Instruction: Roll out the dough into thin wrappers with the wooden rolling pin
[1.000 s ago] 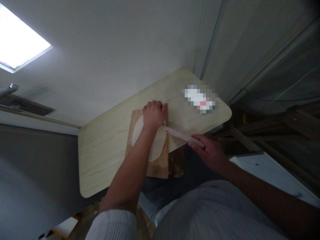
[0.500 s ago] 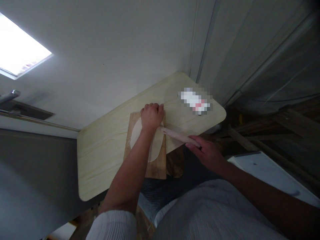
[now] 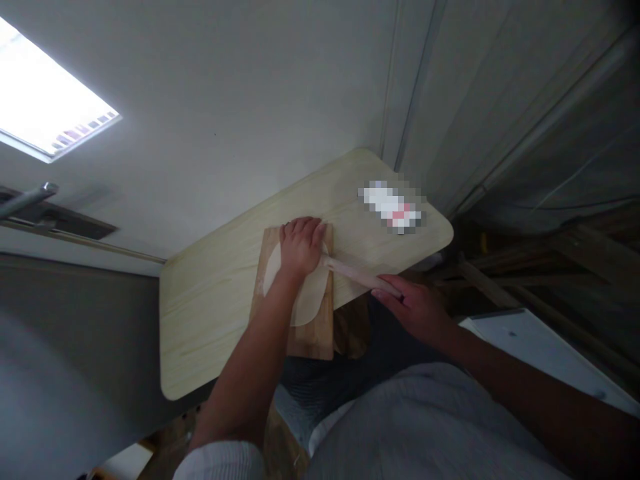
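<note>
A wooden rolling pin (image 3: 357, 273) runs slantwise from the right side of a cutting board (image 3: 311, 343) to beneath my left hand (image 3: 301, 247). My right hand (image 3: 413, 307) is closed around its near end, off the board's edge. My left hand lies over the far end with fingers bent over it, palm down; the pin's tip is hidden there. Under that hand spreads a thin, pale sheet of rolled dough (image 3: 309, 305), rounded at its lower edge. My left forearm covers part of the dough and board.
The board lies on a pale wood-grain table (image 3: 210, 300) against a light wall. A blurred-out white and red item (image 3: 393, 205) rests at the table's right end. A metal door handle (image 3: 30, 200) juts out at left. Wooden beams (image 3: 480, 283) stand at right.
My left hand has slid slightly toward me, and its fingers look flatter. The pin stays at nearly the same slant in my right hand. The view has shifted a little.
</note>
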Tool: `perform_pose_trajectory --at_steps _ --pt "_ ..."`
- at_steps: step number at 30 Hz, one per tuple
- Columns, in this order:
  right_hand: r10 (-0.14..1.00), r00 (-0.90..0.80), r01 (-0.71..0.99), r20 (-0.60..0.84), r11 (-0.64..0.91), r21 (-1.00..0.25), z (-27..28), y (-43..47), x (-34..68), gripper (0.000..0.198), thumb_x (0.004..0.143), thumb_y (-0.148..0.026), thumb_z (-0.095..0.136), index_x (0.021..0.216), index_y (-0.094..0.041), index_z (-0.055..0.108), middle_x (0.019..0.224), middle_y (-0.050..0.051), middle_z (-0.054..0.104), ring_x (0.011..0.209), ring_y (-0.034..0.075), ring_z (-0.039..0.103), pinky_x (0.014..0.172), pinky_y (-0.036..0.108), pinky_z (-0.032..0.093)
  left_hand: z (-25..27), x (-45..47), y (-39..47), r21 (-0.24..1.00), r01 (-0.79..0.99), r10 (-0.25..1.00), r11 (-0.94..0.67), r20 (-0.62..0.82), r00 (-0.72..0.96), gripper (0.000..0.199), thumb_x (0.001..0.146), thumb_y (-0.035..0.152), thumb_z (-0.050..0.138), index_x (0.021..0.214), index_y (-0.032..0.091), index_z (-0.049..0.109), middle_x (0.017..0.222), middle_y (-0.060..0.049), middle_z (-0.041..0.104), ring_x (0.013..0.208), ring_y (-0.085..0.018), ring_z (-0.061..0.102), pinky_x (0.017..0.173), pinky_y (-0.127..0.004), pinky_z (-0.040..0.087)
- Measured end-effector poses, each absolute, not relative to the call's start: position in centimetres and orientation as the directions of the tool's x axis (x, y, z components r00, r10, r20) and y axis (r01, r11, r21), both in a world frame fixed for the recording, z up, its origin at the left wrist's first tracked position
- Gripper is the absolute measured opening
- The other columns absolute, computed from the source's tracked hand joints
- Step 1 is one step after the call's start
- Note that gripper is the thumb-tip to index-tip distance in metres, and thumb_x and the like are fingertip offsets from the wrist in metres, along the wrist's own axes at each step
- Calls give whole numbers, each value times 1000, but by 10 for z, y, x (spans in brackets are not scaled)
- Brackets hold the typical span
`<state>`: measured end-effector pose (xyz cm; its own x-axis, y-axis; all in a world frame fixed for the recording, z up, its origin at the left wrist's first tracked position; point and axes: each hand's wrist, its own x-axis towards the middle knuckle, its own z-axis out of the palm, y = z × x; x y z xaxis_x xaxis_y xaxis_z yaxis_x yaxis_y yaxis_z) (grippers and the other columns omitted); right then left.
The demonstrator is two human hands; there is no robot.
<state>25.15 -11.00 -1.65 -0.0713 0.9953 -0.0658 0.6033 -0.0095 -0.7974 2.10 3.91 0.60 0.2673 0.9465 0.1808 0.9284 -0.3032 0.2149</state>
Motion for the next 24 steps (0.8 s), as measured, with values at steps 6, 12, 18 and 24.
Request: perform_pose_trajectory --at_steps 6,12,18,24 --pt "993 -84 621 -79 -10 -784 -17 -106 254 43 97 -52 50 117 -19 70 91 8 77 81 23 73 70 31 52 9 30 49 105 943 944 -315 136 300 50 105 47 22 115 28 67 122 -8 66 117 -27 54 105 -44 34" --pt "995 -74 630 -65 -3 -777 -15 -100 257 41 97 -51 50 116 -20 70 90 7 77 79 22 73 69 30 52 8 35 56 68 946 941 -317 144 305 50 105 48 22 108 24 66 115 -11 65 112 -28 54 100 -44 36" --pt "992 -91 612 -83 -10 -791 -14 -95 260 41 98 -52 49 113 -22 72 92 7 78 79 23 73 68 31 52 8 38 60 63 952 947 -299 138 289 51 105 49 20 103 24 65 112 -11 65 111 -28 54 96 -43 37" --pt "994 -51 594 -99 -50 -803 -16 -92 263 42 95 -55 52 111 -21 72 89 7 77 77 23 72 65 31 52 13 44 64 75 956 957 -282 98 275 49 105 50 21 103 24 63 114 -12 65 113 -30 52 94 -44 37"
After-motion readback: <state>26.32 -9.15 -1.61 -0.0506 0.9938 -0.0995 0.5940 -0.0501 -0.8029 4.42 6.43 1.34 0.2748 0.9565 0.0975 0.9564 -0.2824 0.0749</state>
